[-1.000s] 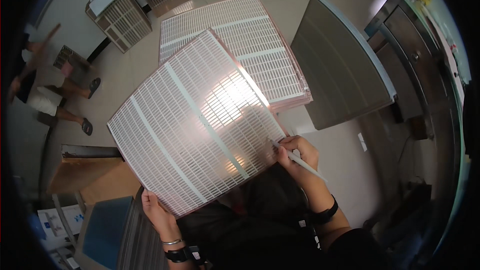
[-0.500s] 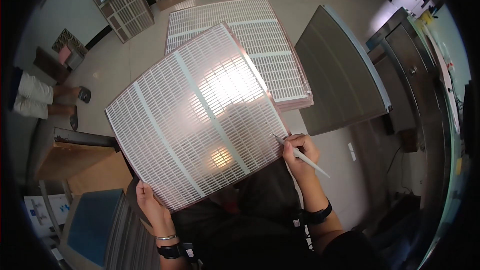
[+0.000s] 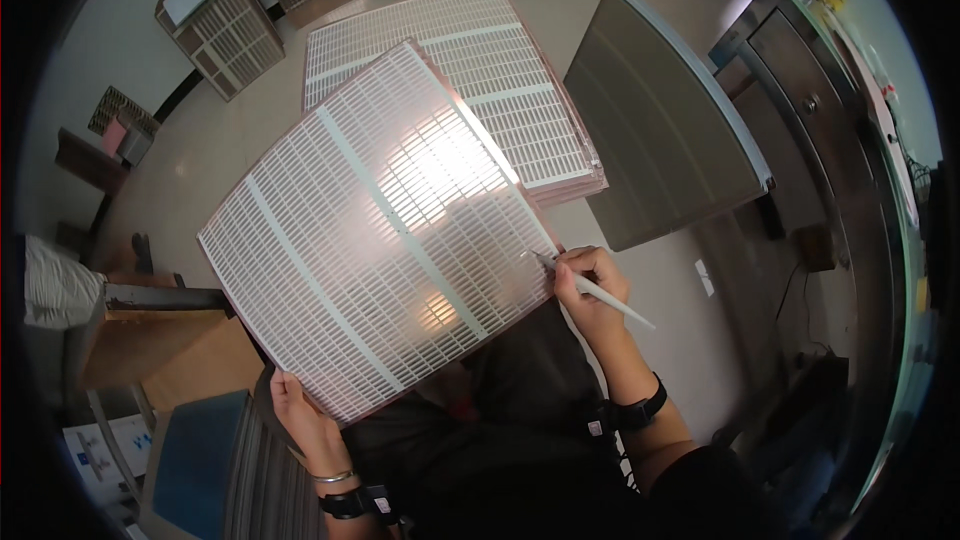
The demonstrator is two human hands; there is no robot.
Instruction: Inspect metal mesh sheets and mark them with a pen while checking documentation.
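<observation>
A shiny panel [image 3: 330, 230] with a fine grid of pale slots and wider white bands lies tilted across my lap. My left hand [image 3: 300, 408] grips its near left corner, fingers on the edge. Near the panel's right corner, my right hand [image 3: 592, 290] holds a slim craft knife [image 3: 615, 304] like a pen. The knife has a tapered white handle, and its thin metal tip meets or hovers just over the grid; contact cannot be told. Bright light reflections cover part of the panel.
Beyond lies a stack of similar panels [image 3: 480, 50]. A dark framed screen [image 3: 670, 130] leans at the right, before a dark desk with drawers [image 3: 800, 70]. At left are a wooden box [image 3: 200, 350], stacked blue-topped sheets [image 3: 200, 460] and a person in pale shorts [image 3: 60, 280].
The view has shifted slightly, so the panels and screen sit further left. The person at left has come nearer. My grip on the panel and knife looks unchanged.
</observation>
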